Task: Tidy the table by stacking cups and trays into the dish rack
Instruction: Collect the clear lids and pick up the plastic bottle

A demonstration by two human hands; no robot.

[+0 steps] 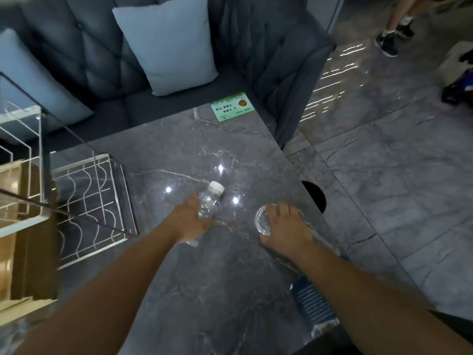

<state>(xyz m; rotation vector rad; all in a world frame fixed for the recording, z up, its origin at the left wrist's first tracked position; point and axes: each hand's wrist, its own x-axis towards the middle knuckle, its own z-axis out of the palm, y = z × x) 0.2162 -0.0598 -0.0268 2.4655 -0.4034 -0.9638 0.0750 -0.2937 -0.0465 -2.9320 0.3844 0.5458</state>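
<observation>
**Both hands are full, and the rack's bottom shelf looks bare**

The job looks like it is near the start. The white wire dish rack [87,201] sits on the left side of the gray table [204,290]. I see nothing on its bottom shelf. Its upper part runs off the picture, so I cannot tell what is up there. I see no trays on the table.

The left hand [192,221] reaches forward and wraps its fingers around a clear bottle [208,201] with a white cap. The bottle lies tipped, its cap pointing away from the person.

The right hand [284,226] is near the table's right edge. Its fingers curl over a clear glass cup [262,221], gripping it from above. The cup is well apart from the rack, so it has yet to go in.

A green card [232,106] lies at the far edge of the table.
</observation>
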